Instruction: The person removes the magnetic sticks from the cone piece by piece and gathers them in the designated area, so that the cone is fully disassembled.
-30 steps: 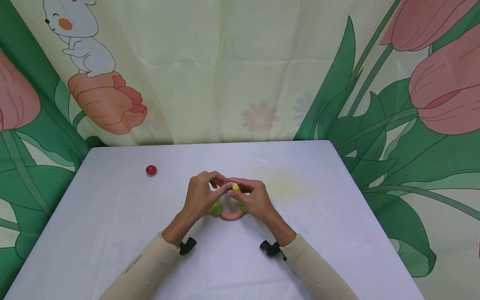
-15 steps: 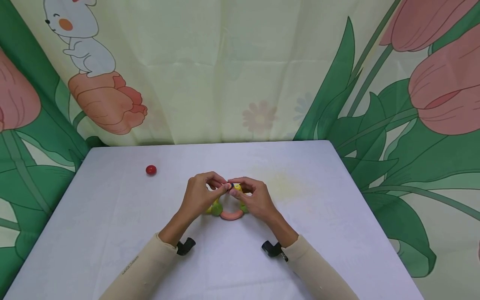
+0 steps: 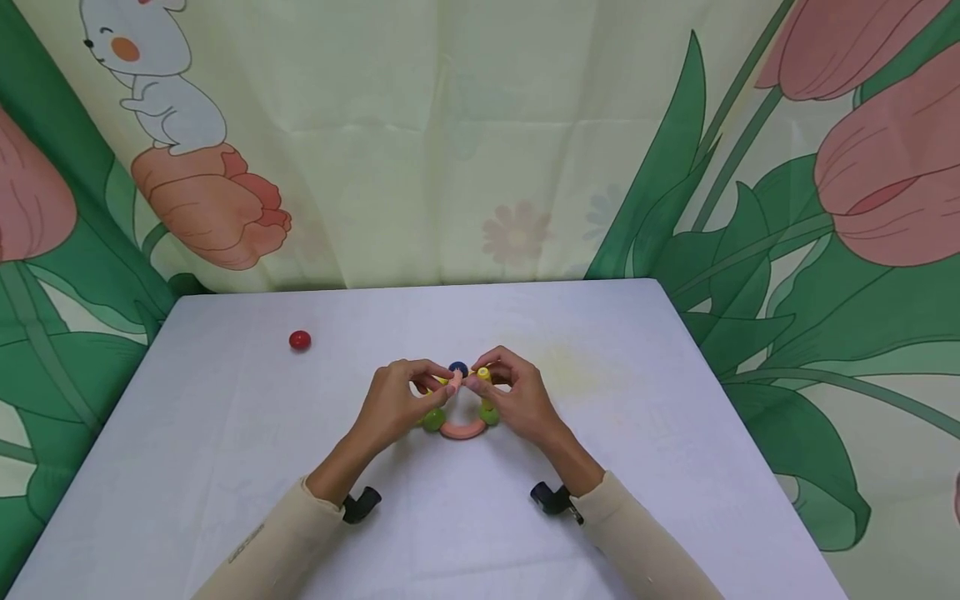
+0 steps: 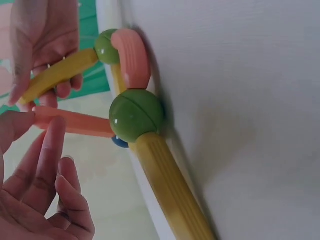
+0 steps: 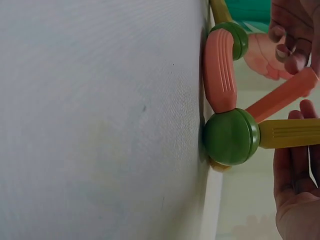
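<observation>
A ring-like build of magnetic rods and balls stands on the table between the hands. Its curved salmon rod (image 3: 462,431) joins two green balls (image 3: 432,419) at the near side. My left hand (image 3: 393,396) pinches the upper end of a straight salmon rod (image 4: 80,123), which slants up from a blue ball (image 3: 458,367) at the far side. My right hand (image 3: 525,400) has thumb and fingers about the top of an upright yellow rod (image 5: 290,133) set on the right green ball (image 5: 231,137). Another yellow rod (image 4: 170,187) lies out from the left green ball (image 4: 136,116).
A lone red ball (image 3: 300,340) rests at the back left of the white-covered table (image 3: 225,450). Behind the table's far edge hangs a printed curtain (image 3: 390,167). Each wrist carries a small black camera (image 3: 362,505).
My hands have drawn slightly apart, the left one lower and the right one to the right. The blue ball and the straight salmon rod now show between them.
</observation>
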Available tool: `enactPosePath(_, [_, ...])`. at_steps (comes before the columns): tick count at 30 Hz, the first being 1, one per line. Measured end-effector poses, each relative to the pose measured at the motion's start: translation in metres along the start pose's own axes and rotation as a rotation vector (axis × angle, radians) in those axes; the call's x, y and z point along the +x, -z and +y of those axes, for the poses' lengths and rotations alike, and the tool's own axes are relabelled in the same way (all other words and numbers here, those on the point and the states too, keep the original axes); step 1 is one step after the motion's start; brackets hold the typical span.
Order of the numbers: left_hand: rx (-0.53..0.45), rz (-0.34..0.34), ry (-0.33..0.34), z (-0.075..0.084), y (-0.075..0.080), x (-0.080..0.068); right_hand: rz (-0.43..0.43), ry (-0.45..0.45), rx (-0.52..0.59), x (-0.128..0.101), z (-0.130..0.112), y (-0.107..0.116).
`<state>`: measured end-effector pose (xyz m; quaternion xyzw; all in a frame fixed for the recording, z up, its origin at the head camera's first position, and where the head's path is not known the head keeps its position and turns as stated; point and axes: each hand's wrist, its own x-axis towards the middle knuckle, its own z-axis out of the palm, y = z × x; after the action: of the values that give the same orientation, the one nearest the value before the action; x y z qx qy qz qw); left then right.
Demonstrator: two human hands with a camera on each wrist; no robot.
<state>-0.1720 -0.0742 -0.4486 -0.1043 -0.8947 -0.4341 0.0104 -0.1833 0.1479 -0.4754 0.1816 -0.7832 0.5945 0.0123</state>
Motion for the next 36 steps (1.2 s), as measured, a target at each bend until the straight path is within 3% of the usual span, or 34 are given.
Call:
enactPosePath(10, [0.033,-0.078,0.038,-0.003,-0.012,-0.012,-0.013,0.016,0.013,-0.002,0.002,0.005])
enactPosePath(23, [0.116,-0.066,-0.030,-0.003,-0.030,-0.020,-0.025,0.019,0.019,-0.003,0.004,0.008])
enactPosePath(36, [0.248,-0.025,-0.104,-0.006,-0.037,-0.023,-0.031,0.008,0.002,-0.003,0.004,0.009])
